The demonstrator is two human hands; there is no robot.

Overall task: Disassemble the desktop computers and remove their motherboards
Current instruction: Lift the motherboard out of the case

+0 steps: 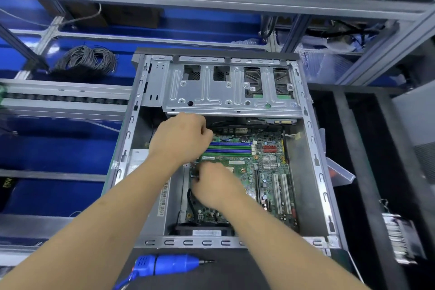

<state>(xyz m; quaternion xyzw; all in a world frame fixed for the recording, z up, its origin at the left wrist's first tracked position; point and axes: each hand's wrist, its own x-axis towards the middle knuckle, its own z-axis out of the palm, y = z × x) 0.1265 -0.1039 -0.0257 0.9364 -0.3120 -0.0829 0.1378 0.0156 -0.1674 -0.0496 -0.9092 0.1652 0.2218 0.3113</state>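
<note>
Both hands are down inside the open computer case, seen from the head camera (the only view).

The green motherboard lies flat on the case floor, toward the right side. Its long way runs from the near edge of the case to the far edge, under the silver drive cage.

The left hand is curled up at the board's far left corner, by the blue and green memory slots. It may be pinching a thin black wire, but I cannot tell for sure. The right hand rests on the board's left middle, fingers bent down. What they hold is hidden.

So the board sits right under both hands and stretches away to their right. I think a plug or cable is being freed before the board can lift out.

A blue electric screwdriver lies on the bench by the case's near edge, touched by no hand.
</note>
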